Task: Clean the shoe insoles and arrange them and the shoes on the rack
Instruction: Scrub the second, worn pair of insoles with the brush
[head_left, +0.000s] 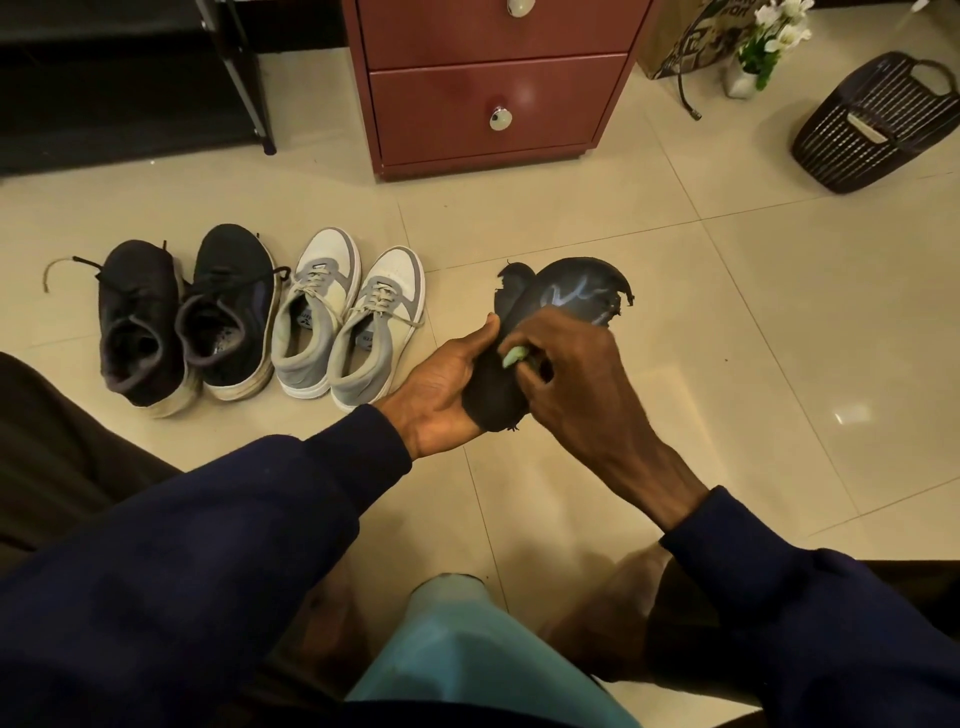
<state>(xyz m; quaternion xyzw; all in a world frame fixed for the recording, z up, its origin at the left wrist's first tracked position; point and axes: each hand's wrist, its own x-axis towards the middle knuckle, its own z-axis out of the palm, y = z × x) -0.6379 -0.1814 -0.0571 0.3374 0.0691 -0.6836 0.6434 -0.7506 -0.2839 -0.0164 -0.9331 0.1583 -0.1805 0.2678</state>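
Note:
My left hand (441, 384) grips a dark, worn insole (561, 296) from below, its frayed toe end pointing away from me. My right hand (571, 364) lies over the insole's middle and pinches a small pale green thing (515, 356) against it; what the green thing is cannot be told. A second dark insole edge (511, 283) shows behind the first. On the tiled floor to the left stand a pair of black sneakers (182, 317) and a pair of grey and white sneakers (348, 317), heels toward me. The black shoe rack (130, 78) stands at the top left.
A red-brown drawer cabinet (493, 88) stands at the top centre. A dark plastic basket (883, 124) lies at the right, with a paper bag (675, 41) and white flowers (774, 36) behind it. A light blue cloth (467, 649) lies on my lap.

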